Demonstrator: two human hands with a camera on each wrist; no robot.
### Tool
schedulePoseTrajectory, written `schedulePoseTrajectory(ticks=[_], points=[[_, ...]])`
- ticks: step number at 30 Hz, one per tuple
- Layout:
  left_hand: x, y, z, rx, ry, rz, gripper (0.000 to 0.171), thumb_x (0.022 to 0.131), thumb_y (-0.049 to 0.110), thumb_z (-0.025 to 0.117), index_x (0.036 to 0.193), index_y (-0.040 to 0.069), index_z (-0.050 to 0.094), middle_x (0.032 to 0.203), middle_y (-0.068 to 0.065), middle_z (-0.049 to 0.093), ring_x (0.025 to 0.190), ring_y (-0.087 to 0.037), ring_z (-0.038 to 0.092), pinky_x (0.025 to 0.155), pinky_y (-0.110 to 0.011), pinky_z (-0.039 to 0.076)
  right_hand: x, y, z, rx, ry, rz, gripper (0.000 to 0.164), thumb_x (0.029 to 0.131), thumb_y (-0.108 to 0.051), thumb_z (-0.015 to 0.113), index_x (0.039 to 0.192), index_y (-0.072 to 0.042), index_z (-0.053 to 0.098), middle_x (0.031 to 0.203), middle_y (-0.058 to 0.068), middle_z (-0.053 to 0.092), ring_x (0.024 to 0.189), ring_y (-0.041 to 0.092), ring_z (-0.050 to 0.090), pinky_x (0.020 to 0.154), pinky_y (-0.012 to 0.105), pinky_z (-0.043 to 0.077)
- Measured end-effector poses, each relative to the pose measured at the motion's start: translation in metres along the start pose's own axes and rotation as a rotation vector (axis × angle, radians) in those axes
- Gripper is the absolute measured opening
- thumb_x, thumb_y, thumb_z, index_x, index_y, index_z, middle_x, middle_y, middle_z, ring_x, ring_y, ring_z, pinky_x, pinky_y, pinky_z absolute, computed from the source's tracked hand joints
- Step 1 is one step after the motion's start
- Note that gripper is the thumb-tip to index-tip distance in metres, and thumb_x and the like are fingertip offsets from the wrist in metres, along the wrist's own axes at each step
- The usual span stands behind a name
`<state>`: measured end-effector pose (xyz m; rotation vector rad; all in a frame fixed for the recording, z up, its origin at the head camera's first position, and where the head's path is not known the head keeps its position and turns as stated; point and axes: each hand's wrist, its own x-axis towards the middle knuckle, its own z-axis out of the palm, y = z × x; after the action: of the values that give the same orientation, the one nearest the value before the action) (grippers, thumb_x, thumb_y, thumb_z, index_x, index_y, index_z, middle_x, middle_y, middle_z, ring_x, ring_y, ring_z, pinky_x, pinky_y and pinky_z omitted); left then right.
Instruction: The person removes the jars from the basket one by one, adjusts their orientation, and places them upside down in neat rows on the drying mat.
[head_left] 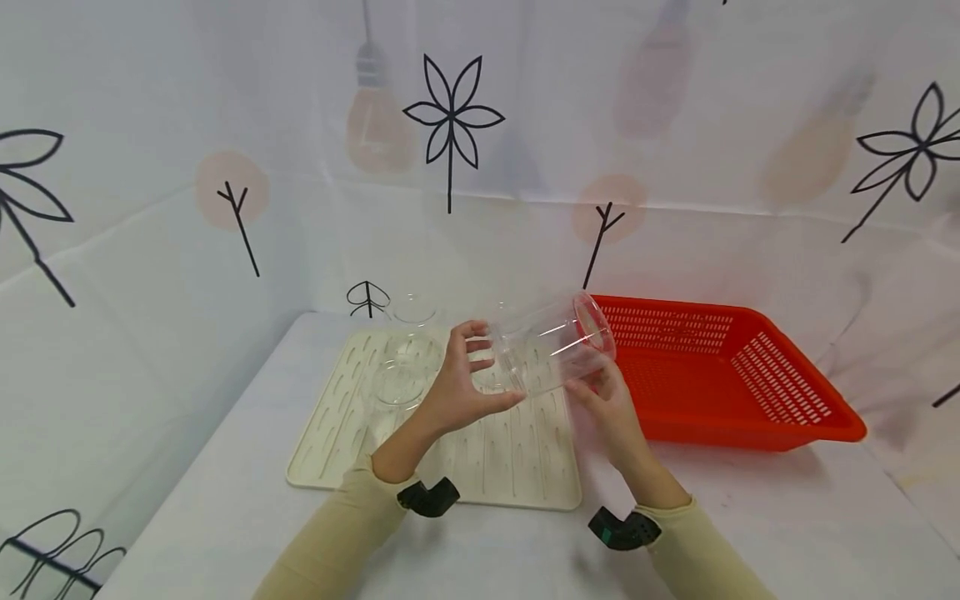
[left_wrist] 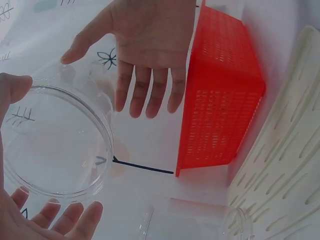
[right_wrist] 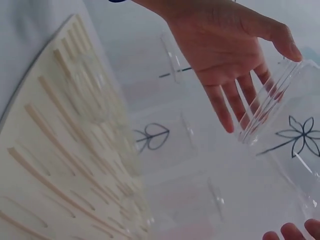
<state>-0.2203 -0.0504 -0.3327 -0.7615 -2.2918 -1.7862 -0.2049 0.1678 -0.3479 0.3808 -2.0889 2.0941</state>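
Above the mat both hands hold a clear cylindrical jar (head_left: 551,342), tipped nearly onto its side with its wider rim raised toward the right. My left hand (head_left: 459,385) grips the left end, fingers on the far side and thumb on the near side. Around the right end, below the rim, my right hand (head_left: 611,408) curls its thumb and fingers. In the left wrist view the round end of the jar (left_wrist: 57,142) sits between left thumb and fingers. The right wrist view shows its ridged edge (right_wrist: 265,110) against the left palm; only right fingertips (right_wrist: 291,232) appear there.
A cream ridged drying mat (head_left: 517,467) lies on the white table (head_left: 225,500). Clear jars (head_left: 397,382) stand toward its left and back. A red slotted plastic basket (head_left: 750,429) sits right of the mat. A white patterned cloth (head_left: 510,250) hangs behind.
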Motion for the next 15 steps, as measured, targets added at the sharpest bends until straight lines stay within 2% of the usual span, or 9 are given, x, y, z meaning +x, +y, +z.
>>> schedulePoseTrajectory(ticks=[8, 15], points=[[-0.003, -0.007, 0.002, 0.085, -0.023, -0.063, 0.087, 0.071, 0.026, 0.080, 0.135, 0.010, 0.023, 0.132, -0.008, 0.035, 0.122, -0.022, 0.040, 0.099, -0.036, 0.038, 0.003, -0.011, -0.005, 0.014, -0.020, -0.011, 0.055, 0.088, -0.001, 0.056, 0.135, -0.003, 0.029, 0.130, 0.008, 0.039, 0.118, 0.020, 0.039, 0.087, 0.020, 0.045], [-0.002, -0.012, 0.006, 0.111, -0.023, -0.054, 0.083, 0.071, 0.030, 0.080, 0.131, 0.008, 0.028, 0.131, -0.008, 0.042, 0.124, -0.023, 0.038, 0.101, -0.042, 0.035, 0.007, -0.019, -0.008, -0.008, -0.052, -0.030, 0.065, 0.086, -0.001, 0.055, 0.141, -0.009, 0.022, 0.131, 0.008, 0.040, 0.123, 0.028, 0.035, 0.088, 0.022, 0.045]])
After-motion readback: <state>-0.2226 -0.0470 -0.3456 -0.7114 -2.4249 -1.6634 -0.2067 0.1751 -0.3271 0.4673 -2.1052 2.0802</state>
